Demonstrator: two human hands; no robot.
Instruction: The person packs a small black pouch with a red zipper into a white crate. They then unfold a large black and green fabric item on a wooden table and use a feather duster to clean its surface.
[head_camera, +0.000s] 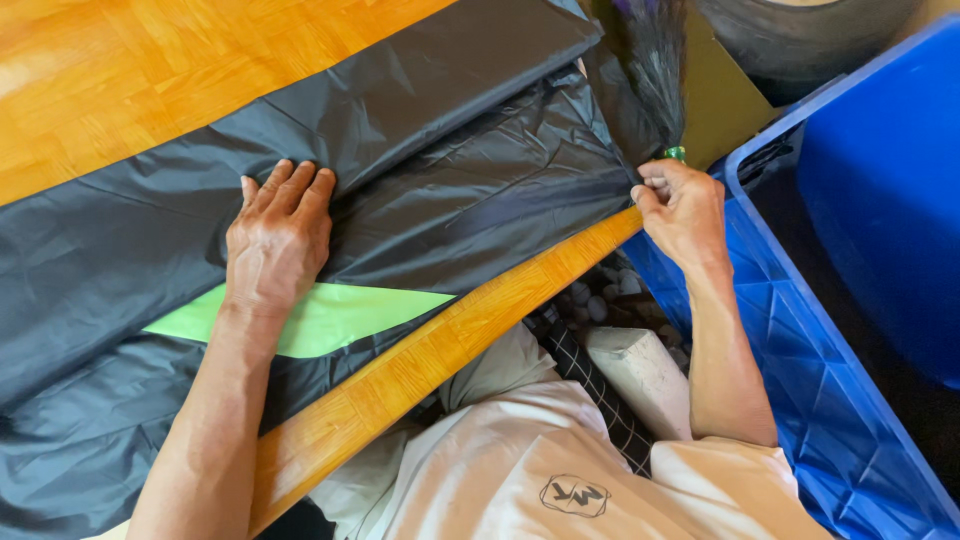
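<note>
A wooden table (420, 365) with a parquet-pattern top ran diagonally across the view, largely covered by sheets of black plastic film (470, 190) lying in overlapping, creased layers. The left hand (278, 240) lay palm down on the film near the middle of the table, fingers extended and close together, pressing the sheet flat along a fold line without gripping anything. Just beneath its wrist, a pale green sheet (340, 315) showed as a wedge between the black layers. The right hand (683, 205) was at the table's near edge, where the film reached the corner; its fingers were curled tightly and pinched the edge of the film, with a small green object (675, 153) visible just above the knuckles, too hidden to identify. Above that hand, a gathered part of the film rose toward the top of the view. To the right of the table stood a blue plastic crate (800, 330), its wall close beside the right forearm. Below the table edge, the person's light-coloured shirt (520, 450) and a white cylindrical object (640, 375) were visible.
</note>
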